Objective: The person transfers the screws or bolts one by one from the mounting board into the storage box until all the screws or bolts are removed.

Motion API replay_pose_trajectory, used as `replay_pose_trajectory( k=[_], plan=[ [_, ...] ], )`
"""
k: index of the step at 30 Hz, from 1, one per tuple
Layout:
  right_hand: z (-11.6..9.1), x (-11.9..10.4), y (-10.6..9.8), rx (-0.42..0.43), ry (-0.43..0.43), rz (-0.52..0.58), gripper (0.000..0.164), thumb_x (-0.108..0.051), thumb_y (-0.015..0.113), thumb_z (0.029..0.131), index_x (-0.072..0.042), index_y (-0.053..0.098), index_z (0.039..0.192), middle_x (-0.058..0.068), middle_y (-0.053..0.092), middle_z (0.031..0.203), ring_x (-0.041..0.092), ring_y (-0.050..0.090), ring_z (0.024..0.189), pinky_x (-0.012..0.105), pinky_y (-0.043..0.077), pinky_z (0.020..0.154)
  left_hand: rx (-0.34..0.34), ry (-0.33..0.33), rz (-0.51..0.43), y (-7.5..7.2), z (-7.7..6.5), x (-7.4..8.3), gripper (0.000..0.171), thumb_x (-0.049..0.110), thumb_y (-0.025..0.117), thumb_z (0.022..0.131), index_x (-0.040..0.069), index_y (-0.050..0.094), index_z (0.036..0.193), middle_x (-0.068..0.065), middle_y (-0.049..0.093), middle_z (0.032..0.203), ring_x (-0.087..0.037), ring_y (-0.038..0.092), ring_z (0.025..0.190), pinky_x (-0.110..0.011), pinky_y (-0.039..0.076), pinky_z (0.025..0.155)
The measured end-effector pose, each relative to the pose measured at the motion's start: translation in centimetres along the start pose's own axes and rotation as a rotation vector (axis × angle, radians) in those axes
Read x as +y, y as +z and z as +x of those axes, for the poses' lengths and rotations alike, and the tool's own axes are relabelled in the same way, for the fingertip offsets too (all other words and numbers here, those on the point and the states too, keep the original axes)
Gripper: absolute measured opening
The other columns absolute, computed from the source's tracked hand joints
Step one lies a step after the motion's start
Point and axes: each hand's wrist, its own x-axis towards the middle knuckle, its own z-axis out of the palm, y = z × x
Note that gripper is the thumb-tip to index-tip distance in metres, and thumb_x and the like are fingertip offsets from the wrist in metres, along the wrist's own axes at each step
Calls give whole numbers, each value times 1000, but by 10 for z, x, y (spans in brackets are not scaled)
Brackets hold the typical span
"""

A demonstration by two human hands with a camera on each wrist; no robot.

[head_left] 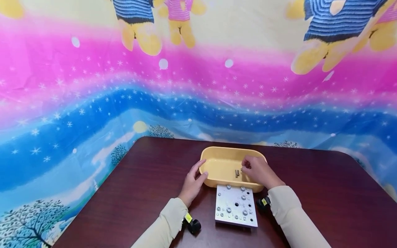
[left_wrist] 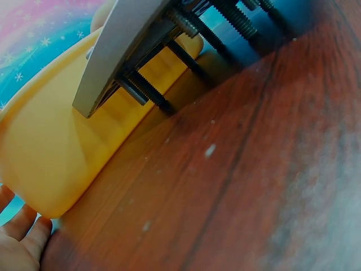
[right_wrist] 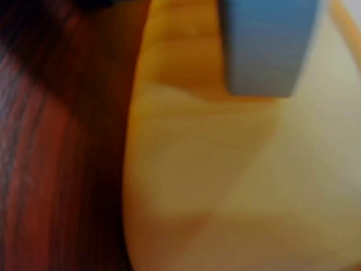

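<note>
A yellow tray point(head_left: 217, 168) sits in front of me with a few small metal screws point(head_left: 237, 173) on its floor. My left hand point(head_left: 191, 185) rests at the tray's left end, thumb and fingers spread against its rim and corner. The left wrist view catches its fingertips at the tray's outer wall. Inside the tray, my right hand point(head_left: 257, 169) bends its fingers down beside the screws and pinches a small metal piece, mostly hidden by the fingertips. In front stands a silver metal plate point(head_left: 231, 201) with bolts and holes, its back edge close against the tray's front wall.
Threaded bolts point(left_wrist: 242, 20) stick out under the plate, raising it above the dark wooden table point(head_left: 149, 172). Wrist cameras point(head_left: 194, 226) hang at both cuffs. A printed cloth backdrop point(head_left: 198, 86) rises behind the table.
</note>
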Motion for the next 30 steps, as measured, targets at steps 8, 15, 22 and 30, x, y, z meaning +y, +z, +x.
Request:
replay_pose_trajectory(
  k=[8, 15, 22, 30],
  plan=[
    [1, -7, -4, -108, 99, -99, 8, -16, 64, 87, -13, 69, 92, 0, 60, 82, 16, 51, 66, 32, 43, 62, 12, 3, 2, 1, 1, 1, 50, 7, 56, 95, 7, 45, 144, -15, 31, 153, -34, 38, 135, -35, 40, 103],
    [5, -7, -6, -97, 92, -102, 11, -14, 64, 87, -12, 71, 96, 2, 63, 88, 17, 53, 71, 35, 46, 67, 31, 9, 9, 1, 14, -25, 49, 13, 57, 96, 15, 46, 144, -4, 33, 153, -26, 41, 135, -37, 40, 103],
    [6, -6, -5, -82, 76, -71, 10, -9, 65, 86, -12, 71, 93, 2, 65, 89, 17, 56, 75, 37, 48, 69, 37, 12, 17, -1, 17, -32, 49, 15, 57, 96, 16, 47, 144, -4, 33, 153, -23, 40, 135, -34, 40, 103],
    [2, -3, -2, -117, 89, -104, 8, -9, 66, 83, -15, 69, 87, -2, 63, 82, 16, 54, 72, 36, 46, 67, 36, -3, 28, 2, 16, -35, 51, 14, 58, 95, 16, 47, 144, -2, 35, 152, -22, 41, 134, -33, 40, 103]
  ],
)
